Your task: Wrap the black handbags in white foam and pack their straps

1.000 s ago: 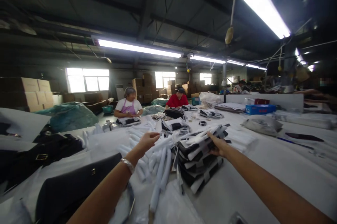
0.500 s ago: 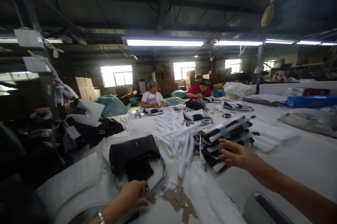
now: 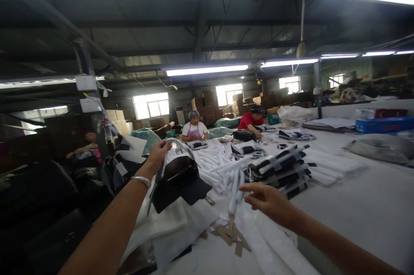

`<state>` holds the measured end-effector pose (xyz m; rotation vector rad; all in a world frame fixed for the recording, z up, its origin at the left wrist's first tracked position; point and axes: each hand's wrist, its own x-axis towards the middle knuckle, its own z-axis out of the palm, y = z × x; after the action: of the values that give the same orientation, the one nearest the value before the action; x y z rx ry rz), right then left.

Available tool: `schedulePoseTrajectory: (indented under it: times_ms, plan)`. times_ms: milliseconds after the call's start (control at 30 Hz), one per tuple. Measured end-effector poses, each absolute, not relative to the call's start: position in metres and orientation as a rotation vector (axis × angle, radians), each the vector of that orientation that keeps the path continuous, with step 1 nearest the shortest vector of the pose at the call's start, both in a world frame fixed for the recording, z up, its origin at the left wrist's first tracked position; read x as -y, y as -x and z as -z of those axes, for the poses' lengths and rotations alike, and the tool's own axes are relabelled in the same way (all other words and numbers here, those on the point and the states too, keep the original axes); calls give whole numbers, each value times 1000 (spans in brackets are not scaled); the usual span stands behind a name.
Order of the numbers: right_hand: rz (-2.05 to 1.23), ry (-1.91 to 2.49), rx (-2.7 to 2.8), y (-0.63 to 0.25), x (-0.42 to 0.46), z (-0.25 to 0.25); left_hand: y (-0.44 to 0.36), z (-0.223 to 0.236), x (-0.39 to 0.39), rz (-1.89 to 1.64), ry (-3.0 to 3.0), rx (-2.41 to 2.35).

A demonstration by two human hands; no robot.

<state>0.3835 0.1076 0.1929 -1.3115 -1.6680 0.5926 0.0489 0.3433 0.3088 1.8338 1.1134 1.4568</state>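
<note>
My left hand point(image 3: 159, 154) is closed on the top of a black handbag point(image 3: 177, 186), where some clear wrapping shows. The bag hangs tilted above the table, its dark opening towards me and a black flap drooping to the right. Close to that flap is a small metal fitting point(image 3: 210, 200). My right hand point(image 3: 267, 202) hovers with fingers apart, holding nothing. Just beyond it lies a stack of black pieces wrapped in white point(image 3: 281, 167). A heap of white rolls point(image 3: 215, 163) spreads between the bag and that stack.
Brown card scraps point(image 3: 231, 236) and a white padded sheet point(image 3: 268, 240) lie in front. Black bags point(image 3: 111, 171) crowd the left by a post. Across the table sit a person in an apron point(image 3: 194, 130) and a person in red point(image 3: 250, 122). A blue box point(image 3: 384, 126) stands right.
My left hand has gripped the handbag and lifted it off the table, tipping it. My right hand has moved left, away from the stack. The view has tilted upward.
</note>
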Motion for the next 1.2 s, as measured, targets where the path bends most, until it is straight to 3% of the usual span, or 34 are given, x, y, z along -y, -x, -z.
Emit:
schedulePoseTrajectory:
  times_ms: [233,433,600,833,1033,1200]
  plan:
    - [-577,1237,1621,-336,-66,-184,-48,-355,-243,-1561,-1478,-791]
    - [-1006,1175,1666,-285,-13,-117,-59,-331,-139,-1464,-1222,-715]
    - [-1115,1155,1666,-268,-7,-94,-79,-317,-48,-1260,-1171,-622]
    - [-1052,1099,1347,-300,9,-131,-84,-314,19,-1077,-1237,-436]
    - [-542,1237,1745,-313,39,-120,-87,-302,41,-1043,-1180,-349]
    - [-702,1169,1794,-308,13,-104,-96,-279,46,-952,-1138,-354]
